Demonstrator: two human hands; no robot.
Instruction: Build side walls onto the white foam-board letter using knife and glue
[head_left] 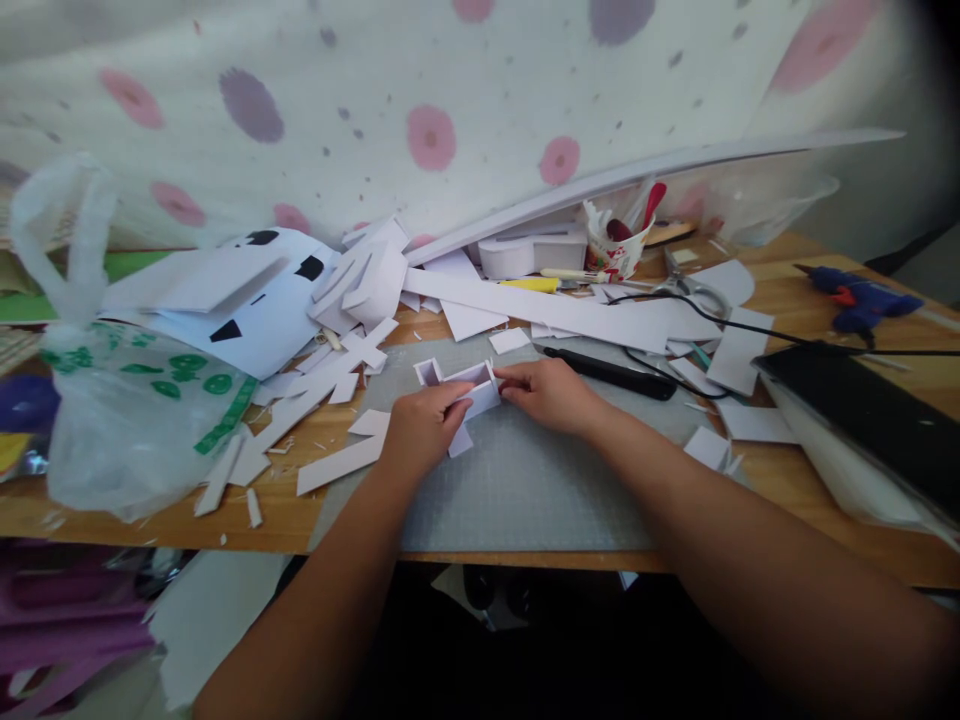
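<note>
Both hands hold a small white foam-board box point(484, 398) above the grey cutting mat point(547, 490). It has upright walls and an open top. My left hand point(424, 420) closes on its near left side, with the thumb along the wall. At the right end, the fingers of my right hand point(547, 393) pinch the box's edge. A small white flap shows below the box, partly behind my left hand. Just beyond my right hand, a black cutter point(611, 373) lies on the mat.
White board scraps point(337, 465) litter the left. A plastic bag point(142, 420) stands at far left. Scissors point(697, 290), a paper cup point(619, 245) with spoons and a long white strip point(555, 308) lie behind. Right are a blue glue gun point(859, 300) and a black flat object point(870, 400).
</note>
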